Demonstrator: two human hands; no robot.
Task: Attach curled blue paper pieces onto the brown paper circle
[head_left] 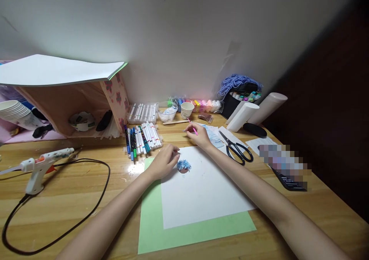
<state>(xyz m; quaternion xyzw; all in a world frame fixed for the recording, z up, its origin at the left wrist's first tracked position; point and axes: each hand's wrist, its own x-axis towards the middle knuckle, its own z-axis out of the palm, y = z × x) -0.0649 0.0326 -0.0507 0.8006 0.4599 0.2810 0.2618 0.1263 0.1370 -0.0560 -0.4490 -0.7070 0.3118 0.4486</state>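
My left hand [165, 161] rests on the white paper [198, 198] with its fingers loosely bent and apart. Just right of its thumb lies a small round piece [183, 166], covered with shaggy blue and white bits above a brownish lower edge. Farther forward, my right hand [198, 134] is closed around a thin pink stick-like tool [195, 129], whose exact kind I cannot make out. Beside that hand lies a crumpled light-blue sheet [212, 136]. Black-handled scissors [236, 148] are to its right.
A green sheet [201, 233] lies beneath the white paper. Markers [141, 139], a clear bowl [167, 114], a paper cup [187, 109] and a wooden stick [175, 122] stand or lie behind. At left is a corded glue gun [39, 171]; white rolls [243, 116] are at right.
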